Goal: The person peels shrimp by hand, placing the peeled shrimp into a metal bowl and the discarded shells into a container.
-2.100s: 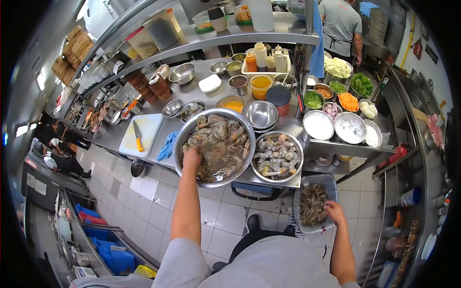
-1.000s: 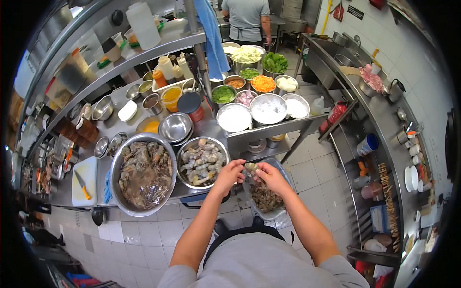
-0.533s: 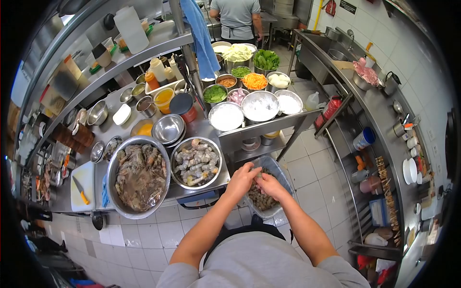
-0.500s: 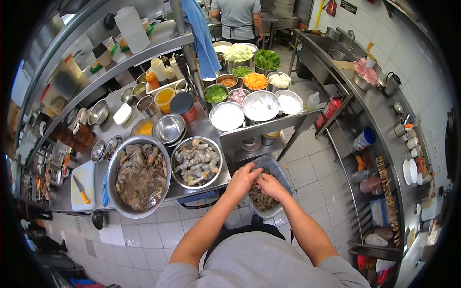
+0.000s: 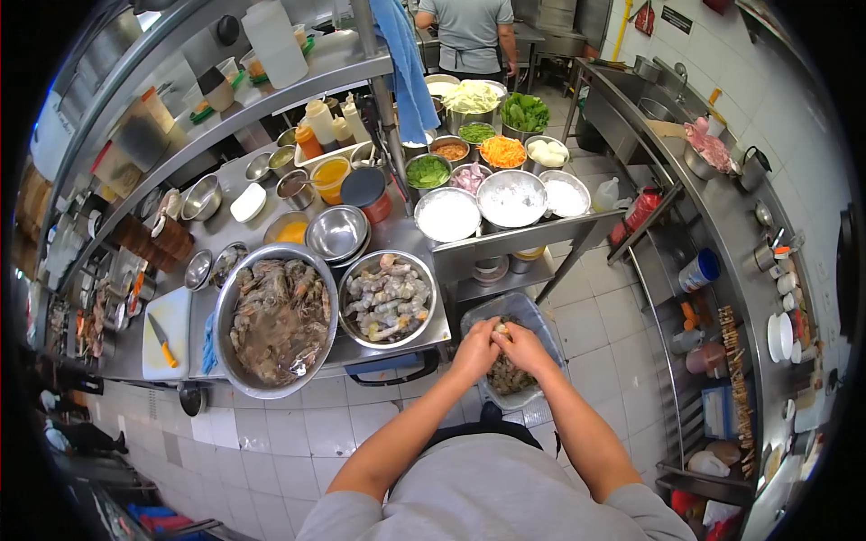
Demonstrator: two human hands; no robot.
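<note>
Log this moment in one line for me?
left hand and right hand: together on small pale item | below: plastic bin | nearby: peeled shrimp

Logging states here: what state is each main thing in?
left hand: curled, gripping
right hand: curled, gripping
small pale item: between both hands
bin: open, partly filled
large bowl: uncovered, holding shrimp, murky liquid
smaller bowl: uncovered, filled with shrimp
knife: lying on board
red tub: lidded
top stacked bowl: empty

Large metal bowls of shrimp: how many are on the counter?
2: the wide bowl of brownish shrimp beside the cutting board, and the bowl of paler shrimp to its right, nearer the left hand. The shelf could hide others.
</note>
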